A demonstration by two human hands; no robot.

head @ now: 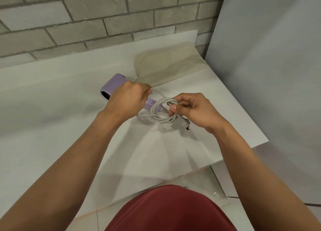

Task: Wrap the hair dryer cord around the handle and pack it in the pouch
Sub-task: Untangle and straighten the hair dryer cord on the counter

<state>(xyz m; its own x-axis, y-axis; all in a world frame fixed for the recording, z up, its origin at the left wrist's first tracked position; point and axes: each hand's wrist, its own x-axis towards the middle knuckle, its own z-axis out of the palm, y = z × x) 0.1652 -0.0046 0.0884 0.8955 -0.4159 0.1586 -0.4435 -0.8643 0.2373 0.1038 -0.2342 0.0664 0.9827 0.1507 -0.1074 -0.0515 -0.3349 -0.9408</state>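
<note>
A lilac hair dryer [112, 85] lies on the white table [52, 95], its barrel pointing left and its handle running right under my left hand [128, 98]. That hand is closed over the handle's top and pinches a strand of the white cord [162, 112]. The cord is coiled in several loops around the lower end of the handle. My right hand [191, 109] pinches those loops between thumb and fingers. The plug [185, 125] sticks out below my right hand. A beige pouch [166, 66] lies flat behind the dryer, apart from both hands.
A grey brick wall [86, 22] runs along the table's far edge. A pale grey panel [269, 66] stands at the right. The table's right edge [243, 109] slants close to my right wrist. Floor tiles [199, 184] show below the front edge.
</note>
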